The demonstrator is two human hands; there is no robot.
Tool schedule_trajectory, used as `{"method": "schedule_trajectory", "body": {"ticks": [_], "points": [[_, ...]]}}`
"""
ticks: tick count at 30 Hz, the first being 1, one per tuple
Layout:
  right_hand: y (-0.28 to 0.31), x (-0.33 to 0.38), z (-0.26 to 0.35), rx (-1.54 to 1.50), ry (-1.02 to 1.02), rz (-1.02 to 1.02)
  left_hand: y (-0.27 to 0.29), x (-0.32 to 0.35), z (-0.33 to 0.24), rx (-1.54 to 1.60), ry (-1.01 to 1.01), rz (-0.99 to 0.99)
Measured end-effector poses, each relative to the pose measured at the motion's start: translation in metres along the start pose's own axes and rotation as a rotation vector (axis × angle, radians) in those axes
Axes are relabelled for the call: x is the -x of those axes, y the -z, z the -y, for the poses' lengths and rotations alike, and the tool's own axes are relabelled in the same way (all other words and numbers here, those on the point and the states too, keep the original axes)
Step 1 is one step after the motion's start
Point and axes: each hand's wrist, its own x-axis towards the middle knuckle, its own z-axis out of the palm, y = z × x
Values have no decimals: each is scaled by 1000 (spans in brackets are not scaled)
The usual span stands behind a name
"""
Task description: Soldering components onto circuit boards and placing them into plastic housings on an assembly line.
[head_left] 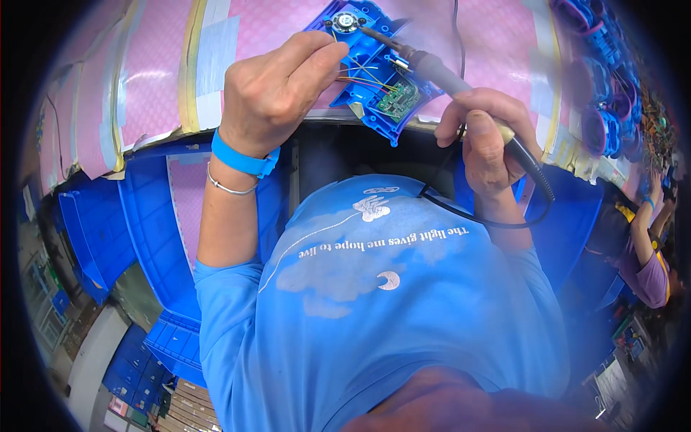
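Observation:
A blue plastic housing lies at the table's near edge, holding a green circuit board and a round silver speaker-like part. Thin coloured wires run from the board toward my left hand. Its fingers are pinched together beside the round part, apparently on a thin wire; the tips partly hide it. My right hand grips a soldering iron by its handle. The iron's dark tip reaches the right side of the round part. From the handle a black cord loops down past my forearm.
Pink sheeting with tape strips covers the table. Several blue housings are stacked at the right, next to a heap of small parts. Blue bins stand below the table edge. Another person's arm is at far right.

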Motion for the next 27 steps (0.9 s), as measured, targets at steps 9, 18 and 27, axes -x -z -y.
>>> {"method": "schedule_trajectory", "body": {"ticks": [9, 18, 27], "points": [[-6, -5, -3, 21, -13, 46, -10, 5, 4, 23, 23, -29], [-6, -7, -5, 24, -37, 52, -12, 5, 4, 42, 41, -18], [-4, -5, -4, -10, -1, 23, -11, 4, 4, 46, 42, -11]]}}
